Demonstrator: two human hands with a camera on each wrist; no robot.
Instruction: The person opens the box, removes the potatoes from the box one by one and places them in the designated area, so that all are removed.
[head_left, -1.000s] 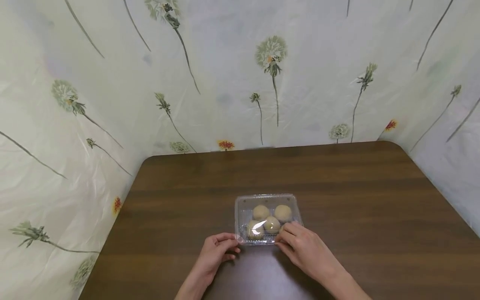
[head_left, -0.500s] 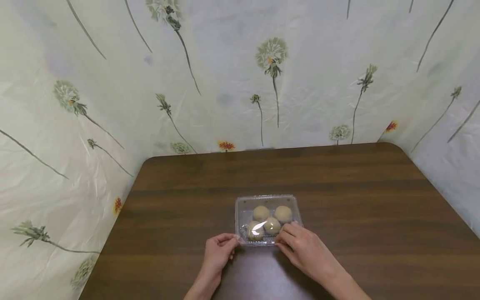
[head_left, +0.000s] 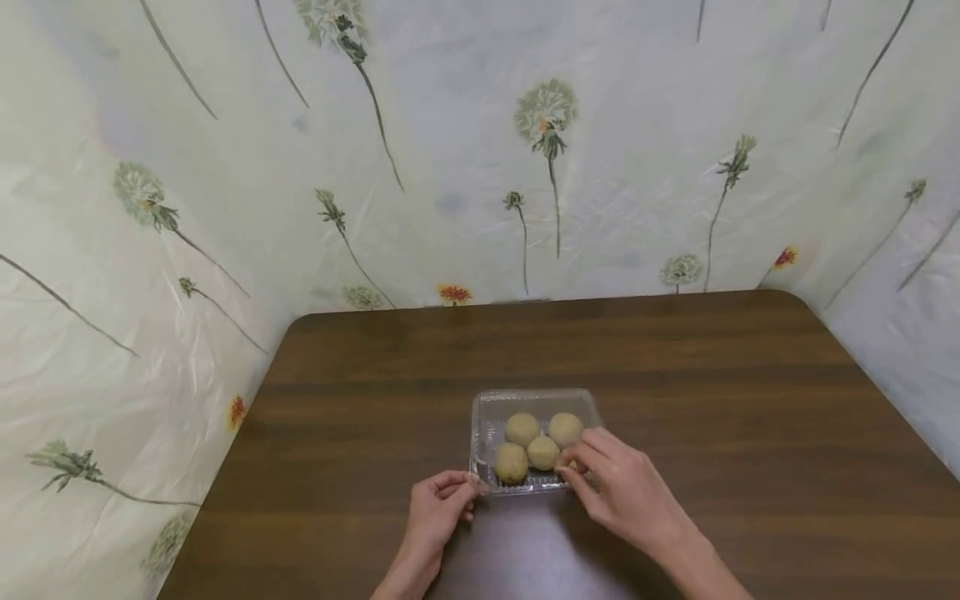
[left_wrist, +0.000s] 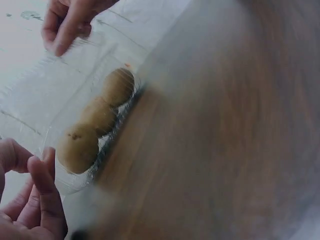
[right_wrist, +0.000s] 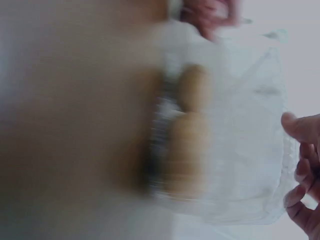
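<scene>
A clear plastic clamshell container (head_left: 531, 400) lies on the table in the head view, with several round tan potatoes (head_left: 512, 462) inside. My left hand (head_left: 437, 510) pinches the container's front left corner between thumb and fingers. Over the front right part, my right hand (head_left: 626, 483) grips the front edge of the clear lid (right_wrist: 250, 160) and holds it raised. The right wrist view shows the thumb on one side of that edge and fingers on the other. In the left wrist view a row of potatoes (left_wrist: 78, 148) shows through the plastic. My right hand hides the container's right front corner.
The dark brown wooden table (head_left: 375, 358) reaches out on both sides of the container and behind it. Pale sheeting (head_left: 450, 125) printed with dandelions stands behind the table's far edge and along its left and right sides.
My right hand has moved up and slightly right, lifting the lid's front edge; the bright glare over the potatoes is gone. My left fingers have closed in on the container's corner.
</scene>
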